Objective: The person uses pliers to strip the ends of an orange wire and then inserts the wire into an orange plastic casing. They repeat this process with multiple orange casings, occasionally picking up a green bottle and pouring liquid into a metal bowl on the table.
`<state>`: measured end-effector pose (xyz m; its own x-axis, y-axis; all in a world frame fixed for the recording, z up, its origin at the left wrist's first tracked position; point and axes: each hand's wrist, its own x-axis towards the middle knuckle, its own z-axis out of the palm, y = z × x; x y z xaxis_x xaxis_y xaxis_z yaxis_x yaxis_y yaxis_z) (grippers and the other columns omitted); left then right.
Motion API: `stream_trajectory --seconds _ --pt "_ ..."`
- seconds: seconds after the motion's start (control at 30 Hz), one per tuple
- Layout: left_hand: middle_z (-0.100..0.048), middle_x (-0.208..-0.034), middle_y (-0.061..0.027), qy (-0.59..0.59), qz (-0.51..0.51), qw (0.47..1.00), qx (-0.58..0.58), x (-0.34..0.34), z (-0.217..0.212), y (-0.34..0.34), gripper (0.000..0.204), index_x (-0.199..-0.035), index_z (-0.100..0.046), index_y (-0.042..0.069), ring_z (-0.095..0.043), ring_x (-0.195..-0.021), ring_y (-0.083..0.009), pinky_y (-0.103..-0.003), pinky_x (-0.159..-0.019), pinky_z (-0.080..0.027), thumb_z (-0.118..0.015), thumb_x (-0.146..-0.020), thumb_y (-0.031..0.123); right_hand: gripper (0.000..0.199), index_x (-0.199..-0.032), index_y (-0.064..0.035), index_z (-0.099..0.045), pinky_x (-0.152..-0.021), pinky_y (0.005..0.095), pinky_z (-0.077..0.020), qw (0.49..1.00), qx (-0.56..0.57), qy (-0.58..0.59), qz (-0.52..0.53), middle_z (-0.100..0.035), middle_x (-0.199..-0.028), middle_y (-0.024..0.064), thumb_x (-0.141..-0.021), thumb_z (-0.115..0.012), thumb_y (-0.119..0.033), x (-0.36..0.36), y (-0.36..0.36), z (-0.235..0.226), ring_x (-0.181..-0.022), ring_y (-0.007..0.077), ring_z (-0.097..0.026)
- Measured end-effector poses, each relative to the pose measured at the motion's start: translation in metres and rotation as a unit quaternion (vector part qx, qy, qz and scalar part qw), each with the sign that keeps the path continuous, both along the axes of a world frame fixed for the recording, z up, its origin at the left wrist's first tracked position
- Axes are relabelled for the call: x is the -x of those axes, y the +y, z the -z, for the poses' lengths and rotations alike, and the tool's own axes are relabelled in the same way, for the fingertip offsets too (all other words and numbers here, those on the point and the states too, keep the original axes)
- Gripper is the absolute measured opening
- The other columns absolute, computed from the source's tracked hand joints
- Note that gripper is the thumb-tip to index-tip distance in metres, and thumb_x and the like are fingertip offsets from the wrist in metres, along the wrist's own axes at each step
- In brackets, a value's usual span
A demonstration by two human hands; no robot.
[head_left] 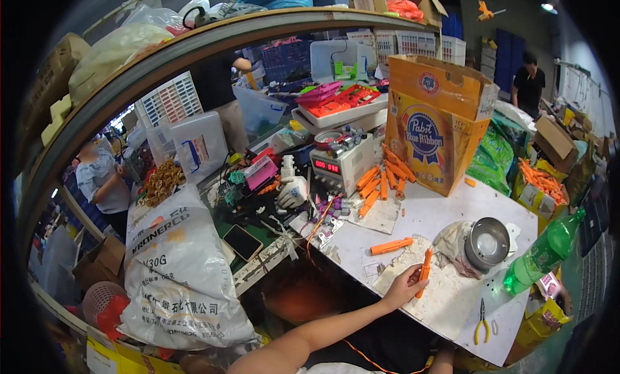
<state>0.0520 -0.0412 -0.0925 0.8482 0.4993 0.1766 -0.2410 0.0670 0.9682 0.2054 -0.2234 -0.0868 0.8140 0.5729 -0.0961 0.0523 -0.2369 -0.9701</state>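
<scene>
My left hand (405,289) is closed around a slim orange plastic stick-shaped piece (425,270), held upright over the white table (361,241). Just left of it, another long orange piece (391,246) lies flat. At the lower edge, below the table's front edge, part of my right hand or wrist (443,361) shows; its fingers are hidden. Close to it is the yellow end (429,360) of an orange cord. A pile of similar orange pieces (389,174) lies in front of an orange-brown cardboard box (439,122).
A metal bowl (487,243) stands on a cloth at the right, with yellow-handled pliers (482,323) and a green bottle (546,251) nearby. A power supply (339,165), a phone (243,243) and a white sack (184,277) are leftward. Other people (528,86) appear farther off.
</scene>
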Motion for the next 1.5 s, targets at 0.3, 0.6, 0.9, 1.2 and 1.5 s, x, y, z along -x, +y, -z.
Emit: stream_trajectory --seconds 0.3,0.6,0.9,1.2,1.5 --pt "-0.056 -0.098 -0.0033 -0.002 0.03 0.999 0.011 0.001 0.009 -0.003 0.046 -0.125 -0.044 -0.003 -0.053 -0.083 -0.0052 -0.02 -0.073 -0.046 -0.063 -0.088 0.016 0.049 -0.109 0.002 -0.055 -0.08 0.0371 -0.0409 0.998 0.06 0.012 0.017 -0.056 -0.105 0.015 -0.091 -0.047 -0.043 0.015 -0.022 0.016 -0.093 0.0287 -0.051" --pt "-0.054 -0.11 -0.0063 0.025 0.101 0.992 0.073 0.003 0.006 0.002 0.05 -0.13 -0.039 -0.004 -0.052 -0.099 -0.0081 -0.022 -0.087 -0.044 -0.062 -0.089 0.015 0.054 -0.113 0.0035 -0.056 -0.086 0.0391 -0.0424 0.979 0.167 0.104 0.046 -0.057 -0.111 0.0174 -0.091 -0.046 -0.045 0.078 -0.144 0.095 -0.1 0.0316 -0.053" --pt "-0.053 -0.113 -0.0064 0.006 0.099 0.992 0.076 0.005 0.003 0.006 0.048 -0.129 -0.039 -0.004 -0.05 -0.103 -0.0086 -0.024 -0.09 -0.042 -0.061 -0.089 0.013 0.068 -0.123 -0.0004 -0.053 -0.1 0.0396 -0.0357 0.924 0.311 0.168 0.142 -0.053 -0.125 0.0227 -0.089 -0.041 -0.058 0.22 -0.197 0.165 -0.121 0.0346 -0.046" --pt "-0.054 -0.087 -0.0003 -0.009 0.017 0.999 0.039 0.003 0.014 0.013 0.042 -0.124 -0.045 -0.001 -0.051 -0.077 -0.0075 -0.022 -0.07 -0.045 -0.062 -0.088 0.015 0.038 -0.115 0.0031 -0.054 -0.064 0.0223 -0.0445 0.957 0.042 0.143 0.247 -0.058 -0.081 0.0043 -0.09 -0.058 -0.025 0.18 -0.138 0.149 -0.068 0.0083 -0.053" --pt "-0.058 -0.09 -0.0059 0.015 0.166 0.958 0.233 0.036 -0.053 -0.026 0.034 -0.117 -0.044 0.003 -0.063 -0.079 -0.0148 -0.03 -0.07 -0.054 -0.061 -0.088 0.012 0.024 -0.102 -0.006 -0.052 -0.059 0.0247 -0.0471 0.95 -0.211 0.123 0.196 -0.054 -0.081 0.0023 -0.082 -0.065 -0.01 0.201 -0.078 -0.019 -0.067 0.0116 -0.056"
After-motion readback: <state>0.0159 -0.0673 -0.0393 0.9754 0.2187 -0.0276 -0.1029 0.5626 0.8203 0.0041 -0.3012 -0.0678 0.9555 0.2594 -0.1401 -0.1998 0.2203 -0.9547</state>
